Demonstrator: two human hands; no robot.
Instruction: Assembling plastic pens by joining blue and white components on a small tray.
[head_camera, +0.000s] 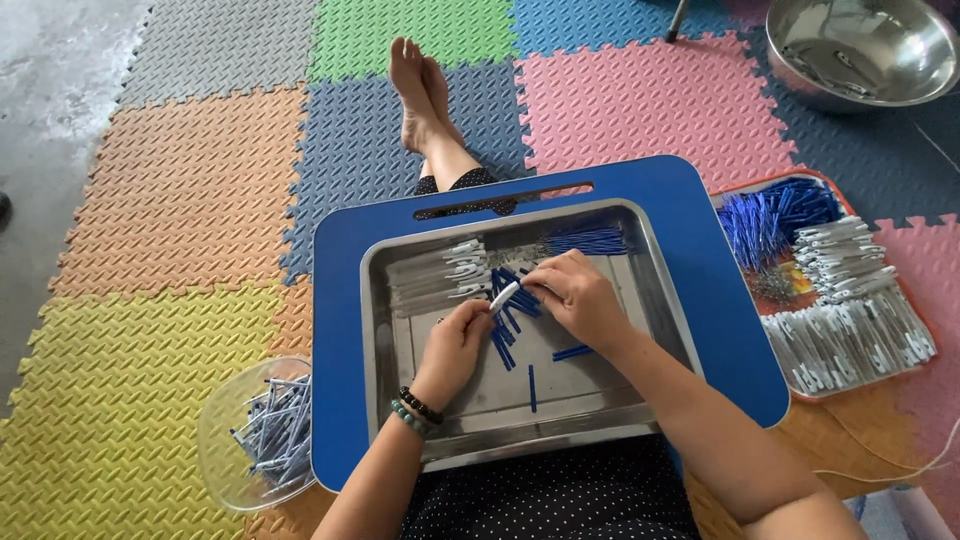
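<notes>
Both of my hands meet over the middle of the steel tray (640, 300), which rests on a blue lap board (720, 300) across my legs, so the work sits close and level. My left hand (455, 345) is closed in a pinch on the lower end of a white pen barrel (504, 296); my right hand (575, 295) pinches toward its upper end, fingers pressed together, thumb hidden beneath. The barrel lies tilted between the two hands, just above the loose blue refills (510, 325) scattered on the tray floor, within easy reach of either hand.

A row of white barrels (440, 272) lies stacked at the tray's left rear, and a bundle of blue refills (590, 240) at its right rear, each kind kept apart, I judge, to save sorting.

To my right, a second tray (905, 385) on the foam mat (180, 200) carries more white barrels and blue refills in bulk. To my left, a clear bowl (225, 440) holds pens lying loosely together, near my left elbow. A steel bowl (860, 50) stands well apart at the far right; its contents I cannot tell.
</notes>
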